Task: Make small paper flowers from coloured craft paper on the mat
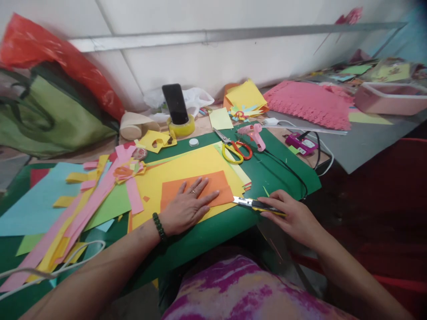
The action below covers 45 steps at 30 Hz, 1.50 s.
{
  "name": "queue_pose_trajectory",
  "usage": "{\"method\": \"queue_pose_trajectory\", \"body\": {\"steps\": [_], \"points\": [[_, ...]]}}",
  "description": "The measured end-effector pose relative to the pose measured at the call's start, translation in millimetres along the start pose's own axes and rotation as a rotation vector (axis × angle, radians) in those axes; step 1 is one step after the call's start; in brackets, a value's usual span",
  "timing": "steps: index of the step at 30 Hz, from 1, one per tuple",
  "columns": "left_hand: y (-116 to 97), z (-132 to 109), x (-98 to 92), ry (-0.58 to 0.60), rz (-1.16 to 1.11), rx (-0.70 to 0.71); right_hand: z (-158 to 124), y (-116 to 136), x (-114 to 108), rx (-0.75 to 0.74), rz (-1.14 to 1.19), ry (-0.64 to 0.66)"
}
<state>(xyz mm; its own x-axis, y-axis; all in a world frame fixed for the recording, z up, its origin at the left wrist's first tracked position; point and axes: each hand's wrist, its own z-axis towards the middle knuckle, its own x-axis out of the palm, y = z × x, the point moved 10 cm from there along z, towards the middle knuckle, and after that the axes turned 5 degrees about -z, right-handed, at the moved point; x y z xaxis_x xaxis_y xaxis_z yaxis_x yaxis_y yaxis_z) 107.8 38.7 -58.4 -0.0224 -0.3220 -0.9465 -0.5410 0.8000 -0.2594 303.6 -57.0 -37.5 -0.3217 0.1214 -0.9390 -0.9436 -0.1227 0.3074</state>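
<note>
My left hand (pixel 191 205) lies flat with its fingers spread on a sheet of orange paper (pixel 218 183). Beneath the orange piece is a larger stack of yellow paper (pixel 196 161), with green and orange sheet edges peeking out. My right hand (pixel 288 215) is wrapped round a utility knife (pixel 268 207) with a black and yellow handle. Its metal blade end points left and meets the right edge of the orange paper; whether it touches or only overlaps in view, I cannot tell. A small orange scrap (pixel 146 199) sits on the yellow sheet.
Scissors (pixel 235 150) and a pink glue gun (pixel 252 135) lie behind the paper on the green mat (pixel 283 171). Pink and yellow paper strips (pixel 86 195) cover the left side. A phone (pixel 175 103) stands in a tape roll (pixel 183 126). A black cord runs along the right.
</note>
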Motion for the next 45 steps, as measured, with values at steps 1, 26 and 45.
{"method": "queue_pose_trajectory", "body": {"steps": [1,26,45], "points": [[-0.1,0.0,-0.1,0.000,0.001,-0.001,-0.5,0.7,0.3,-0.001,-0.003,0.001],[-5.9,3.6,1.2,0.015,-0.016,-0.032,-1.0,40.0,7.4,-0.029,-0.052,-0.091],[27.9,-36.9,-0.7,-0.018,0.010,0.041,1.4,47.7,7.7,-0.061,-0.113,-0.109]]}}
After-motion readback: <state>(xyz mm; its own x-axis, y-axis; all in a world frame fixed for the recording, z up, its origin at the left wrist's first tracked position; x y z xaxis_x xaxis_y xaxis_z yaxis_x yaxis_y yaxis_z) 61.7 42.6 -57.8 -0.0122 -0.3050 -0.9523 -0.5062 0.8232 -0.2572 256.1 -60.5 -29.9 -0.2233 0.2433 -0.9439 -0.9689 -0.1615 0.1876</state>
